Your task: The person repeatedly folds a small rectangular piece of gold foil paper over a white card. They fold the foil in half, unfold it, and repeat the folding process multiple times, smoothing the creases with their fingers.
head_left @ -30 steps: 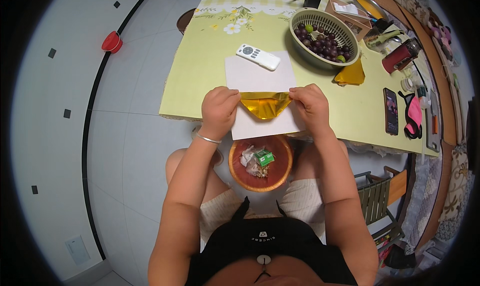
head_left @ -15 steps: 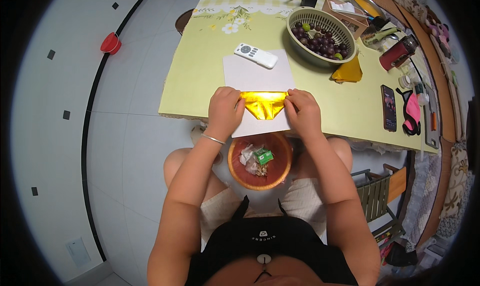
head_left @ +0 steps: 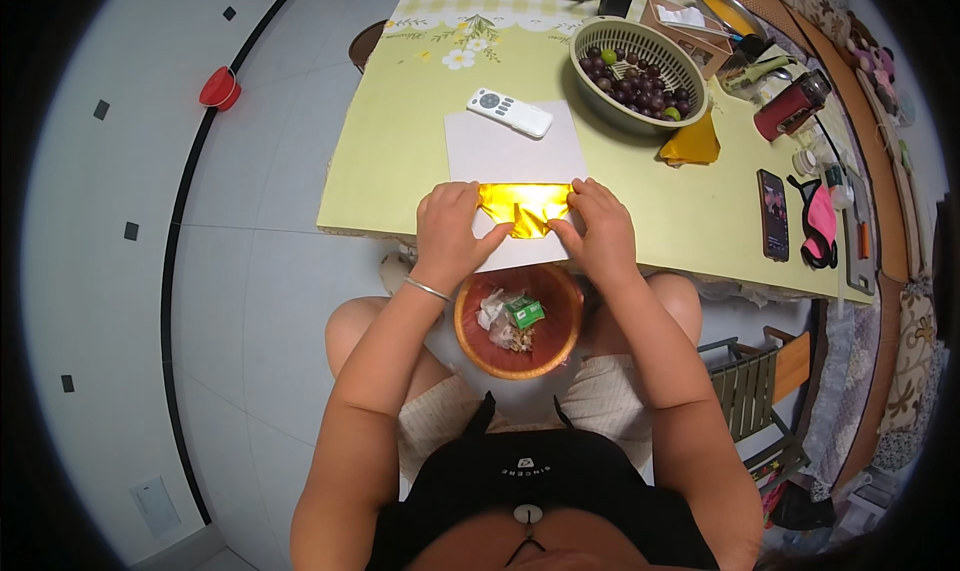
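The left hand [head_left: 450,229] and right hand [head_left: 602,231] grip opposite ends of the gold foil [head_left: 525,199] between them, over the white sheet [head_left: 515,156]; both thumbs [head_left: 494,238] have moved inward and lower. Its long axis runs hand to hand, narrower side toward the person [head_left: 470,491].

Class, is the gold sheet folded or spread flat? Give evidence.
Folded: the gold sheet has slanted sides and creases near its lower edge, between the left hand and right hand.

Shiny, folded gold foil [head_left: 525,197] over a white sheet [head_left: 520,156]
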The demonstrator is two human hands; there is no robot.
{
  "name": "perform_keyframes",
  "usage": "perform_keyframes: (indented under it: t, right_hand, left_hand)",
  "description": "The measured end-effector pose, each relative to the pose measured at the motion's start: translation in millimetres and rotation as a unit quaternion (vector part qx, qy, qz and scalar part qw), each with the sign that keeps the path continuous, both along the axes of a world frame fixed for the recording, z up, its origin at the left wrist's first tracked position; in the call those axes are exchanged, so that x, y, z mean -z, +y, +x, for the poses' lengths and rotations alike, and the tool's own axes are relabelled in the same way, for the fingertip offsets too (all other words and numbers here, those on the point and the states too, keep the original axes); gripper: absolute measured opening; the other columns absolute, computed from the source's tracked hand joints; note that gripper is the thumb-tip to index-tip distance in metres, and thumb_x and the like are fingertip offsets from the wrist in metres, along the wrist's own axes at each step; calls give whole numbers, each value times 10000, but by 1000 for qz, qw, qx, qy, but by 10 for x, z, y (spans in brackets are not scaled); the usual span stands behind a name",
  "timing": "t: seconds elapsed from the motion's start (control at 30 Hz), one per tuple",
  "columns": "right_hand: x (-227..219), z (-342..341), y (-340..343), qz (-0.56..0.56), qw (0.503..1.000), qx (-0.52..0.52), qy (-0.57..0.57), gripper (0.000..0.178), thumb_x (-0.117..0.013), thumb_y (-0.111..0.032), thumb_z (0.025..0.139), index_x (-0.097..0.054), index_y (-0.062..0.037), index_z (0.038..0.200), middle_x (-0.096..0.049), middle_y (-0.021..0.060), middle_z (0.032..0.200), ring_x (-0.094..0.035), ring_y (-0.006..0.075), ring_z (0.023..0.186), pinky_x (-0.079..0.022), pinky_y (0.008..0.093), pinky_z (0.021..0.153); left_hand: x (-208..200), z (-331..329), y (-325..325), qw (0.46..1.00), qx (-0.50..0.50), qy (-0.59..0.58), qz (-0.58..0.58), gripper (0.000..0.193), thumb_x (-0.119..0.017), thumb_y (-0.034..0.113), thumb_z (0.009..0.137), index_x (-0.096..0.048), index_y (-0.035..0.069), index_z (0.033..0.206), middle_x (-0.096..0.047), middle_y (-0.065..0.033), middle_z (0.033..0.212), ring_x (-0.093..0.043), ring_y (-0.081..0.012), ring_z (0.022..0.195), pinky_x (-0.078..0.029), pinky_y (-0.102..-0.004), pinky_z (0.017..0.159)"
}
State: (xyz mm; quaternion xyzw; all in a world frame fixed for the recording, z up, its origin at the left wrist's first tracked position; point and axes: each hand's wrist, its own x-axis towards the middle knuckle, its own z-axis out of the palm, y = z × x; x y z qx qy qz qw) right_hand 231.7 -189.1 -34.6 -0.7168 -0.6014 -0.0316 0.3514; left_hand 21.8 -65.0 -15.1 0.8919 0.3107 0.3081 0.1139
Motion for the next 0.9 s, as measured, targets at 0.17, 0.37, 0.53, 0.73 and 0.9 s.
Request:
perform_keyframes:
  t: [0.17,0.37,0.53,0.73,0.9]
  right_hand:
    - [-119,-19,-57,-28,999,-14,-22,434,-825,-299,790,-711,5,1078,-677,219,1293,-604,384,1266,-484,480,1002]
    - [-93,104,39,14,996,-53,-77,356,-779,-247,839,-681,7,1067,-651,243,1317,-651,397,1163,-477,494,1024]
    - [-6,-131,182,-23,999,-30,5,336,-697,-149,902,-637,16,1189,-608,251,1369,-633,410,1183,-398,516,1158]
    - [-46,-191,206,-118,979,-117,-114,648,-628,-319,976,-448,7,1506,-443,198,1572,-396,335,1479,-294,474,1227]
    - [-76,-164,114,-151,977,-100,-110,736,-600,-445,979,-415,2,1534,-364,180,1629,-321,317,1524,-248,465,1248]
  left_hand:
    - [-70,-45,17,999,32,9,-10,621,-876,370,712,-685,2,1174,-682,-147,1100,-613,-337,1065,-457,-450,957]
    - [-67,-66,117,996,63,66,23,675,-776,501,804,-653,120,1348,-631,-137,1088,-579,-322,1058,-406,-503,1014]
    - [-101,150,-55,975,35,182,123,721,-688,617,825,-616,230,1430,-542,-115,1051,-525,-305,1035,-351,-599,1062]
    - [30,162,-73,979,104,177,-15,931,-687,602,864,-429,8,1533,-304,-252,1639,-245,-421,1540,-205,-525,1248]
    - [29,69,-66,976,112,187,-5,950,-688,622,855,-403,54,1561,-303,-244,1640,-271,-425,1526,-223,-522,1240]
